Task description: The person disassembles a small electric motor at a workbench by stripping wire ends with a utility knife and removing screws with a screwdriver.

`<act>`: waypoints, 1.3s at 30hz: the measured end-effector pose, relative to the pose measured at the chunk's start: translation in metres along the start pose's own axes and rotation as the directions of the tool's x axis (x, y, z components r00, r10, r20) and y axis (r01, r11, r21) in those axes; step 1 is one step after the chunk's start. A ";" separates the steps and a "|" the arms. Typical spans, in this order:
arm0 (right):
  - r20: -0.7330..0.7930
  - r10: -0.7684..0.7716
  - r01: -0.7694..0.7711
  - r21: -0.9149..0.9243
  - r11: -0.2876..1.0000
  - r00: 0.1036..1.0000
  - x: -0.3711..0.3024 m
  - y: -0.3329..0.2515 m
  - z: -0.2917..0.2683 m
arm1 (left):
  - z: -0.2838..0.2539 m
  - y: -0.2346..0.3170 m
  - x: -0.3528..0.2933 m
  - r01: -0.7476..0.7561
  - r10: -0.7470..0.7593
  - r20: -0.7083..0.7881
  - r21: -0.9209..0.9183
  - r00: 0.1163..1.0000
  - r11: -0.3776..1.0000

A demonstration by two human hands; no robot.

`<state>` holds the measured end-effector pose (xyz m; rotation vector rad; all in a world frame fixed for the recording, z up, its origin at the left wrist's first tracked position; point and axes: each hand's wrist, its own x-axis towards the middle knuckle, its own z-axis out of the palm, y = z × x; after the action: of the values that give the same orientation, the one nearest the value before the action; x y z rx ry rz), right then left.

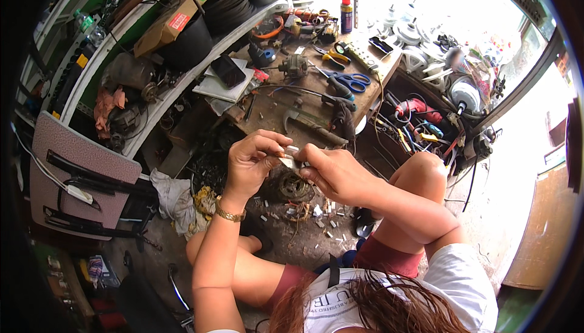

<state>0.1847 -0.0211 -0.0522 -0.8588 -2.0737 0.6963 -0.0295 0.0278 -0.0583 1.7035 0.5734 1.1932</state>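
My left hand and my right hand are raised close together in front of me, above the floor. Between their fingertips is a small white folded strip, pinched from both sides; it looks like stiff paper or card. Below the hands, a round metal part with a ringed opening, resembling a motor stator, is partly hidden by my fingers and wrist. Several small white scraps lie scattered on the floor around it.
A cluttered wooden bench ahead holds a hammer, blue-handled scissors, yellow-handled pliers, a small motor and a spray can. A phone lies left; a red power tool sits among tools at right.
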 end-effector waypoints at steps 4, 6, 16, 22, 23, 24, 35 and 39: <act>-0.114 0.149 -0.127 0.183 0.975 0.982 0.003 -0.002 0.006 | 0.011 0.004 -0.001 -0.066 0.086 -0.096 0.191 0.992 0.979; -0.070 0.292 -0.220 0.498 0.839 0.954 0.002 0.003 0.010 | 0.016 0.006 -0.002 -0.124 0.161 -0.094 0.317 0.983 0.940; 0.499 0.133 -0.411 0.503 0.760 0.856 0.002 0.020 -0.049 | 0.001 0.001 -0.001 0.136 -0.195 -0.204 -0.271 0.959 0.953; 0.120 0.220 -0.239 0.186 0.953 0.968 -0.001 0.032 -0.036 | 0.003 -0.010 -0.004 0.255 -0.432 -0.220 -0.549 0.874 0.796; 0.036 0.210 -0.213 0.222 0.952 0.977 0.002 0.031 -0.030 | 0.006 -0.008 -0.003 0.267 -0.433 -0.232 -0.515 0.871 0.814; -0.050 0.202 -0.183 0.255 0.950 0.978 0.005 0.029 -0.023 | 0.011 -0.005 -0.002 0.279 -0.432 -0.244 -0.481 0.868 0.831; -0.225 0.111 -0.053 0.250 0.967 0.968 0.015 0.019 -0.004 | 0.042 -0.003 -0.007 0.095 -0.098 -0.189 -0.026 0.977 0.995; -0.145 0.084 -0.063 0.144 0.988 0.986 0.015 0.024 -0.021 | 0.036 0.004 -0.003 0.119 -0.129 -0.188 -0.065 0.974 0.991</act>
<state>0.2027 0.0090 -0.0505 -0.8840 -1.8443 0.7816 0.0013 0.0081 -0.0591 1.4944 0.7474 1.2791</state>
